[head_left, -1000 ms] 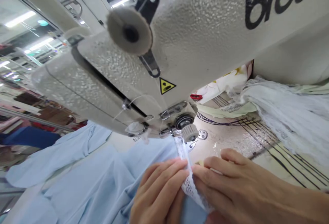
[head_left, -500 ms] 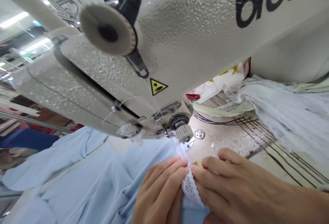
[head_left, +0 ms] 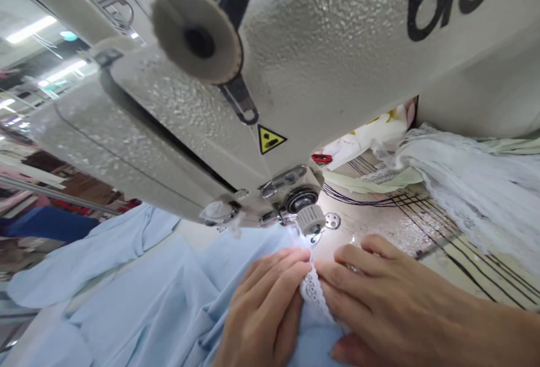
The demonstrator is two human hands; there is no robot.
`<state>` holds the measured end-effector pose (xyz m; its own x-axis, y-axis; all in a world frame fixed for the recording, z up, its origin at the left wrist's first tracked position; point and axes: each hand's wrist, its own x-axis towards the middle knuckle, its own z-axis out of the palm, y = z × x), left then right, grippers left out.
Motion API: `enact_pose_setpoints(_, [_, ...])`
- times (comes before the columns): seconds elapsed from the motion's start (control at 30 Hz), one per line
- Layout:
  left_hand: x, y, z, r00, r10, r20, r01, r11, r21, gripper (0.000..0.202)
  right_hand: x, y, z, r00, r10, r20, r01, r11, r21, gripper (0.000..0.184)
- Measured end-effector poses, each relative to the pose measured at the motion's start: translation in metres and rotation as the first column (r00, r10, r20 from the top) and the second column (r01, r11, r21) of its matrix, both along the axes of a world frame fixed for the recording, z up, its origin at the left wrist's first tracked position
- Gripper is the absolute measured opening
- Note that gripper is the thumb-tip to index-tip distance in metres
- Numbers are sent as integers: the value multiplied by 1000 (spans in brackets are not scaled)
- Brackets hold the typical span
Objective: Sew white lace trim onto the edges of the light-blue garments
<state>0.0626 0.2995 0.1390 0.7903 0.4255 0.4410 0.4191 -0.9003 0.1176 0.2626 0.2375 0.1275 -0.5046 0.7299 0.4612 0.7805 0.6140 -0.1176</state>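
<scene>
A strip of white lace trim (head_left: 314, 293) lies along the edge of light blue fabric (head_left: 169, 282), leading up to the lit needle area of a sewing machine (head_left: 337, 58). My left hand (head_left: 268, 302) presses on the fabric, its fingers together and their tips on the lace's left edge. From the other side, my right hand (head_left: 375, 299) pinches the lace edge with its fingers bent; its thumb is low, near the blue cloth. Both sets of fingertips nearly meet just in front of the presser foot, which is mostly hidden behind a ribbed knob (head_left: 311, 220).
White lace-edged fabric (head_left: 468, 181) is heaped on the right of the machine bed. Red thread snips (head_left: 322, 158) lie behind the needle area. Black lines (head_left: 447, 232) mark the bed. More blue cloth (head_left: 97, 254) spreads to the left. The machine head overhangs the hands.
The lace and both hands have moved slightly toward the needle, and less lace shows ahead of the fingertips. The machine sits a little farther right in view. A loose thread loop on its head no longer shows.
</scene>
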Motion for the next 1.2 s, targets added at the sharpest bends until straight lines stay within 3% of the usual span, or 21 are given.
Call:
enact_pose_setpoints(0.23, [3, 20, 2, 999, 21, -34, -22, 999, -33, 24, 4, 14, 5, 998, 12, -60, -22, 987, -157, 30])
enact_pose_setpoints(0.4, [4, -3, 6, 995, 89, -32, -89, 996, 17, 26, 5, 5, 9, 997, -6, -80, -11, 977, -214, 26])
enact_pose_setpoints(0.5, [-1, -18, 4, 991, 137, -6, -137, 991, 10, 26, 5, -3, 5, 995, -11, -102, -4, 989, -145, 23])
enact_pose_setpoints(0.63, [-9, -20, -1, 983, 184, 5, -182, 979, -92, 23, 3, -5, -3, 978, -83, -192, 73, 996, -58, 24])
enact_pose_setpoints(0.73, [-11, -17, -1, 967, 253, 26, -244, 953, -182, 22, 1, 4, -3, 954, -195, -228, 169, 977, -130, 27])
enact_pose_setpoints(0.83, [-12, -17, 0, 921, 389, 26, -369, 891, -263, 21, -3, 18, 1, 942, -266, -202, 223, 951, -215, 23])
enact_pose_setpoints(0.93, [-13, -19, 1, 895, 443, 46, -403, 849, -342, 20, -6, 23, 3, 935, -245, -257, 145, 925, -351, 19])
enact_pose_setpoints(1.0, [-13, -19, 1, 899, 434, 62, -386, 851, -356, 20, -6, 21, 3, 922, -205, -329, 65, 918, -391, 17])
enact_pose_setpoints(1.1, [-13, -19, 0, 918, 393, 60, -356, 879, -316, 23, -6, 13, 1, 922, -146, -358, 23, 945, -325, 16])
enact_pose_setpoints(1.2, [-12, -19, 0, 946, 322, 38, -301, 915, -270, 24, -6, 6, 0, 959, -89, -267, 33, 978, -206, 14])
